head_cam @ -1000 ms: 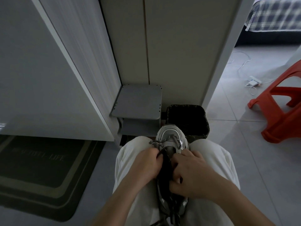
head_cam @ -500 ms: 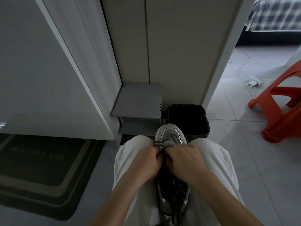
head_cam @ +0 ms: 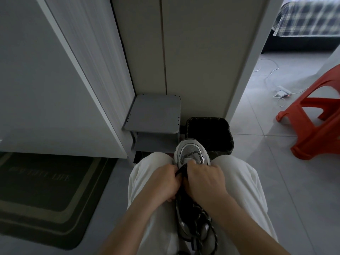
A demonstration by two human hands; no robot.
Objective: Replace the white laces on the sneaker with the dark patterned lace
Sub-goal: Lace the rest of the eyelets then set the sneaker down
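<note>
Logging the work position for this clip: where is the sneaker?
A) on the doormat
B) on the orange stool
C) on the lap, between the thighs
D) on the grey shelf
C: the sneaker lies between the thighs of the white trousers, with the left hand and right hand gripping it.

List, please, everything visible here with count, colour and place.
sneaker: one, white-grey, between the knees
dark patterned lace: one, black-speckled, loose at the heel
shelf unit: one, grey, against the wall
bin: one, black, beside the shelf unit
stool: one, red, far right
doormat: one, dark, lower left
charger: one, white, floor upper right
trousers: one pair, white, lap
left hand: one, grip on sneaker's left side
right hand: one, grip on sneaker's right side
</note>
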